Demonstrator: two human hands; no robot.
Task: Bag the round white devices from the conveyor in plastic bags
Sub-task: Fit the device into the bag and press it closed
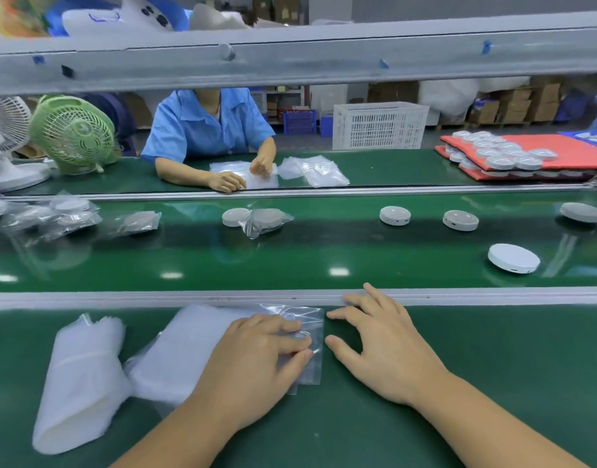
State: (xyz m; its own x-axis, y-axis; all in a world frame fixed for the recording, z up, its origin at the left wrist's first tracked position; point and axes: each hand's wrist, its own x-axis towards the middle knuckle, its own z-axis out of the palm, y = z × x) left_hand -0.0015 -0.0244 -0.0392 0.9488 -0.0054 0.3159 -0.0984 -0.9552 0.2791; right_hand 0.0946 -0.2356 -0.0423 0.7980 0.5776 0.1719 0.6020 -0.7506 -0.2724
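Note:
My left hand (256, 359) lies flat on a stack of clear plastic bags (195, 346), its fingertips pressing the top bag (312, 324) near its right edge. My right hand (378, 346) rests on the green bench just right of that bag, fingers spread and relaxed, holding nothing. Round white devices ride the green conveyor (290, 255) beyond the metal rail: one close at the right (513, 258), two farther back (395, 216) (460, 220), one at the far right edge (582, 212). Another bare device (235, 217) sits beside a bagged one (266, 221).
A second bundle of bags (81, 376) lies at the left on my bench. Several bagged devices (64, 214) pile at the belt's left. Across the belt a person in a blue shirt (205, 130) handles bags. Red trays of devices (513, 157), two fans and a white crate stand behind.

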